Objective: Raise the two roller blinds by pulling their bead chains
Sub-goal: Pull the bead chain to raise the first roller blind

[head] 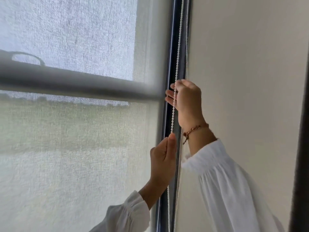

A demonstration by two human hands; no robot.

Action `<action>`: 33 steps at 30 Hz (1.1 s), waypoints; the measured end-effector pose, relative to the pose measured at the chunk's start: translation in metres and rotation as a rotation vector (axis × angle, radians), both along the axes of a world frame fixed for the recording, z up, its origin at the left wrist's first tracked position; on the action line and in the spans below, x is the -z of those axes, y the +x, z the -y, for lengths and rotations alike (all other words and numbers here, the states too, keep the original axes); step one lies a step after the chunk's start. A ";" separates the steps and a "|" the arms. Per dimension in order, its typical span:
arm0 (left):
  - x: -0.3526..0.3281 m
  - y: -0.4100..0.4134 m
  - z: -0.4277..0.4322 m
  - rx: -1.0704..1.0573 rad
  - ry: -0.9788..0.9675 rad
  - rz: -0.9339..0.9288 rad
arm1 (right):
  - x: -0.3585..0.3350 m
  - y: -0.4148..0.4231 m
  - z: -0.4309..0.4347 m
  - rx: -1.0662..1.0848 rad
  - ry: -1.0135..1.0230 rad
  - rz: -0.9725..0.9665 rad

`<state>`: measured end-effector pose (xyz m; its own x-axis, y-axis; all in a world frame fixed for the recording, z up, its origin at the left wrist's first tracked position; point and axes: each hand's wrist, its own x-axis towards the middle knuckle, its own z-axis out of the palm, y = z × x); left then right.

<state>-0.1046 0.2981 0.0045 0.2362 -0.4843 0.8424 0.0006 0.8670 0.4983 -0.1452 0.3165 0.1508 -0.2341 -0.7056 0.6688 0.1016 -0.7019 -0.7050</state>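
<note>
A sheer grey-white roller blind (70, 148) covers the window on the left. A white bead chain (178, 47) hangs down the dark window frame (172, 56) at its right edge. My left hand (164, 162) is closed on the chain low down, thumb pointing up. Above it, my right hand (187, 101) pinches the same chain strand, with its other fingers spread toward the frame. A second chain strand (187, 39) runs close to the wall edge. Only one blind shows.
A beige wall (242, 72) fills the right side, with a dark vertical strip (301, 148) at the far right. Through the blind fabric a horizontal window bar (66, 81) and a handle (28, 56) show. White sleeves cover both forearms.
</note>
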 end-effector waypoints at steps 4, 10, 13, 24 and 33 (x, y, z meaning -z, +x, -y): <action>0.015 0.009 0.000 -0.062 0.038 0.060 | -0.013 0.002 -0.003 -0.172 0.075 0.093; 0.066 0.021 -0.001 -0.081 0.134 0.123 | 0.035 0.022 0.008 0.049 0.033 0.101; 0.087 0.035 0.002 -0.095 0.196 0.173 | 0.068 0.027 0.014 0.250 -0.079 0.018; 0.018 0.053 0.008 0.251 0.381 0.064 | 0.104 0.025 0.005 0.452 -0.327 -0.086; -0.101 0.034 -0.029 0.417 0.286 0.094 | 0.215 0.029 -0.006 0.459 -0.312 -0.312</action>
